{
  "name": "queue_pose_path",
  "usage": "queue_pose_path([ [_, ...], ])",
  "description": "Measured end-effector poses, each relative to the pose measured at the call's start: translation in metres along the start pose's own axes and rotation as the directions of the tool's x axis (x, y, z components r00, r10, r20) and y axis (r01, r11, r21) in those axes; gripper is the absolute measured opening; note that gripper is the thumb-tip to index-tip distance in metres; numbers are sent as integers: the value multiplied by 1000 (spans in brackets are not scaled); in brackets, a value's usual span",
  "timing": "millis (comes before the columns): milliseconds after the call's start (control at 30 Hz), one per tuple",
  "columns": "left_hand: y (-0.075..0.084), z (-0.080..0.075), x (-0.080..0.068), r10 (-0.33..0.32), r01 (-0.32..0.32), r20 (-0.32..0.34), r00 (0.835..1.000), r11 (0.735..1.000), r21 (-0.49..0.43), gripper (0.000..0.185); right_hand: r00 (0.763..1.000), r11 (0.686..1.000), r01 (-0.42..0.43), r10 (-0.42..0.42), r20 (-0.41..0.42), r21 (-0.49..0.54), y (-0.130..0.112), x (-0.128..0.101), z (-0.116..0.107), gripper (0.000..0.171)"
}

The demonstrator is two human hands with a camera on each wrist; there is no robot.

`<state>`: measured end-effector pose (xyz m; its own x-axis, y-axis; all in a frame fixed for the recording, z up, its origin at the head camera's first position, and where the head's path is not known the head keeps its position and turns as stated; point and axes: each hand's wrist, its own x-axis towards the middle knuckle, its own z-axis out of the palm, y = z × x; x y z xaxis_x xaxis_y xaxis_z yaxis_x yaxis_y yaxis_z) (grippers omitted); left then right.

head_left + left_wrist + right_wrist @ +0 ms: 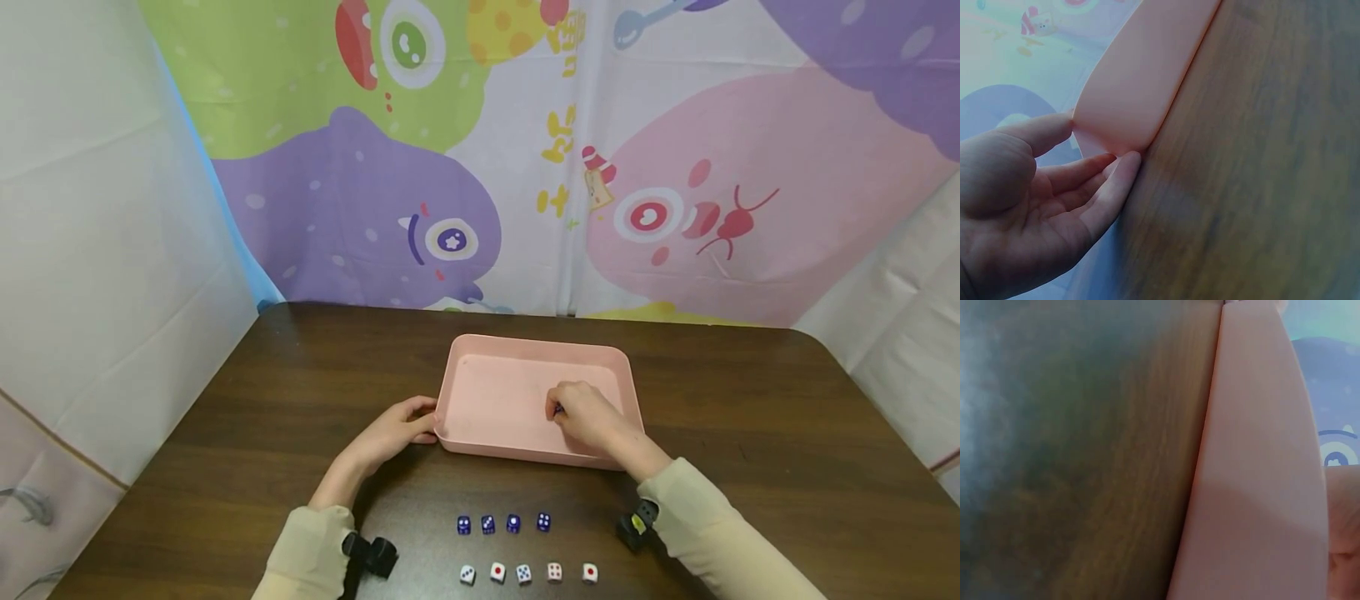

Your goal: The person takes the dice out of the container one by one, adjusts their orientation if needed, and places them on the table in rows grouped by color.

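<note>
A pink tray (525,342) lies mid-table; its side also fills the left wrist view (1147,69) and the right wrist view (1260,456). My left hand (420,421) pinches the tray's near left corner, thumb (1047,131) on the rim and fingers (1116,181) against the outside. Inside the tray, my right hand (562,408) hovers low over the floor with fingers curled, pinching a small dark blue die (558,409) that is mostly hidden. Near the front edge sit a row of blue dice (504,523) and a row of white dice (525,572).
The dark wooden table (750,417) is walled in by a colourful cartoon cloth at the back and white sheets at both sides. A black wrist camera sits on each forearm, left (371,554) and right (637,521), close to the dice rows.
</note>
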<state>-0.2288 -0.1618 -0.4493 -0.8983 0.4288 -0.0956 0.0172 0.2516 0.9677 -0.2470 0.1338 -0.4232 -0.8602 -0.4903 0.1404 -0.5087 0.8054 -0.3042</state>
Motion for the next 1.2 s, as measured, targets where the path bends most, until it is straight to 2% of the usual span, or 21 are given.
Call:
queue_pose_path([
  [233,1,0,0,1,-1,-2,1000,1000,5,44,998,998,58,-58,-11,4,-4,-11,-4,21],
  [333,2,1,1,5,-5,-3,1000,1000,4,43,998,998,58,-57,-37,16,-7,-16,-5,20],
  [567,1,2,1,-10,10,-6,1000,1000,-9,44,988,999,41,-38,-152,18,-13,-29,-6,13],
  [900,4,2,0,-16,16,-12,1000,1000,-1,43,979,999,31,-22,-201,40,-21,-43,-9,14],
  [1200,2,2,1,-9,9,-11,1000,1000,7,43,963,994,105,-91,-254,42,-28,-59,-14,14],
])
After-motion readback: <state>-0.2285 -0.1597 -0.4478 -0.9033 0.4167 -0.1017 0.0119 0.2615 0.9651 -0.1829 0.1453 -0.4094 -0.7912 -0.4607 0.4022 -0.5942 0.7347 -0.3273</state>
